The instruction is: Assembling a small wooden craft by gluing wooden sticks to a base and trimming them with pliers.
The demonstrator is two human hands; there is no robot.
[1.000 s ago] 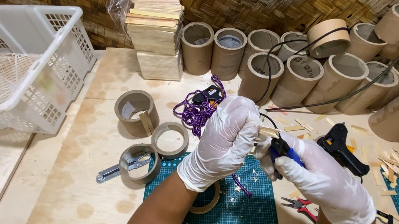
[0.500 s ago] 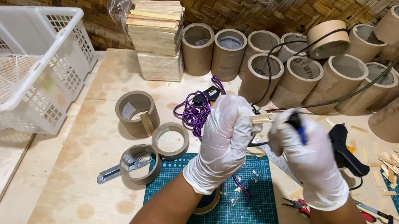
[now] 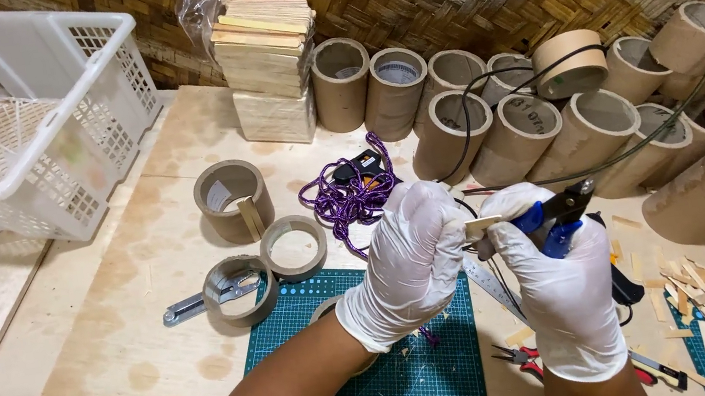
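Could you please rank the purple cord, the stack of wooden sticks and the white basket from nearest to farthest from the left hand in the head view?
From the left hand:
1. Purple cord, just beyond it.
2. Stack of wooden sticks, farther back.
3. White basket, far left.

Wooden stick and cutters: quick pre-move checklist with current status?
1. Left hand grips the wooden stick: ok.
2. Right hand holds the blue-handled cutters: ok.
3. Cutter blades seated on the stick: cannot tell, hidden by fingers.
4. Gloves on both hands: ok.
5. Cutting mat under the hands: ok.
6. Purple cord apart from the cutters: ok.
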